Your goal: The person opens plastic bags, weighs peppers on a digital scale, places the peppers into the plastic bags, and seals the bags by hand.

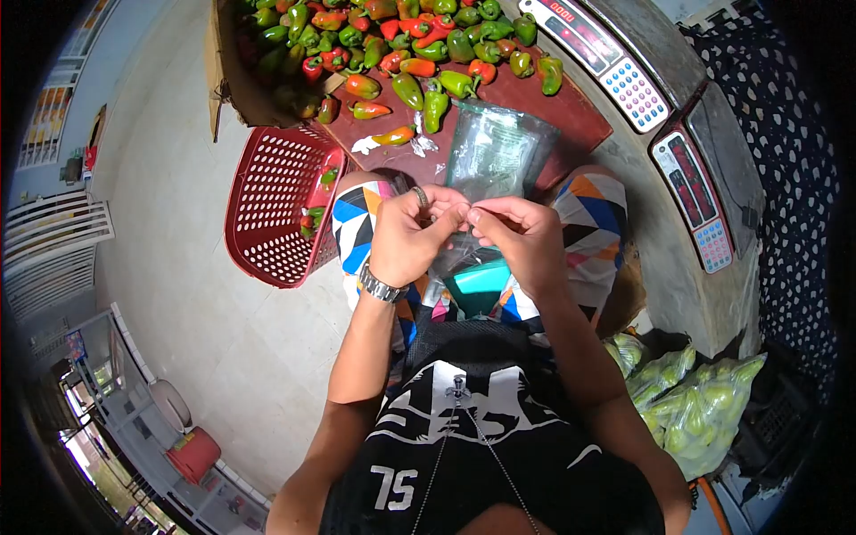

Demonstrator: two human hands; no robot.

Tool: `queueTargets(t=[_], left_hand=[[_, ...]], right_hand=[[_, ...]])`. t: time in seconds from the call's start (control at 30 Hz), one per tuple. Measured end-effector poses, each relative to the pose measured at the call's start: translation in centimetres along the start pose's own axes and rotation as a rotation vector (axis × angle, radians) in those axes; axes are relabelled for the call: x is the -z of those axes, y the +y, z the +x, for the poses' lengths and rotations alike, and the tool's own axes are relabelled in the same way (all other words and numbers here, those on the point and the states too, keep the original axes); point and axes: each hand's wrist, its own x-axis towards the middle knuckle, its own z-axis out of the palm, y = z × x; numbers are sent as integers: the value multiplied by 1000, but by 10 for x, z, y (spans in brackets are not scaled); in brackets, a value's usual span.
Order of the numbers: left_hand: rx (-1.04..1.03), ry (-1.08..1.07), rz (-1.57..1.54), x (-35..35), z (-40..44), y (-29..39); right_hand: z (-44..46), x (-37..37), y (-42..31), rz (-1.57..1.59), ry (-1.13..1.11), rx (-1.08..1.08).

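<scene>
My left hand (412, 234), with a ring and a metal watch, meets my right hand (519, 234) above my lap. Fingertips of both hands pinch the edge of a clear plastic bag (455, 254). Beyond them, more clear plastic bags (499, 147) lie on the red table (575, 120). Red, green and orange peppers (401, 45) are heaped at the table's far side, and a few loose ones lie nearer, such as a green pepper (435, 109). Something teal (479, 287) lies in my lap below the hands.
A red perforated basket (272, 209) with a few peppers stands at the left of my knees. A cardboard box (217, 67) edges the heap. Two digital scales (602, 58) (691, 201) are at the right. Bags of pale green produce (700, 415) sit at the lower right.
</scene>
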Motion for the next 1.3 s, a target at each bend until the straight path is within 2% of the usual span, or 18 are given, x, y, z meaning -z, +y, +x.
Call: queueTargets(t=[0.27,0.37,0.47,0.57,0.77,0.87,0.97,1.07,1.23,1.3], left_hand=[[-163,43,229,-3,-5,-1],[-160,24,231,-3,-5,-4],[6,-32,12,-1,-6,-1],[2,-59,-125,1,-6,-9],[38,-20,-205,9,-7,-17],[46,27,-252,10,-6,-16],[-123,213,26,12,-1,-27],[-154,262,-76,13,3,-29],[-145,56,-218,-3,-4,-18],[-122,29,-264,-7,-7,-19]], right_hand=[[-3,-1,-7,-1,18,-84],[-2,2,-4,27,-5,-97],[-1,5,-1,33,-62,-87],[-1,4,-3,17,-70,-94],[-1,7,2,-1,-32,-88],[-1,9,2,-35,-17,-98],[0,10,7,-87,49,-42],[1,6,17,-43,99,81],[6,-7,17,-82,32,199],[9,-9,17,142,-2,80]])
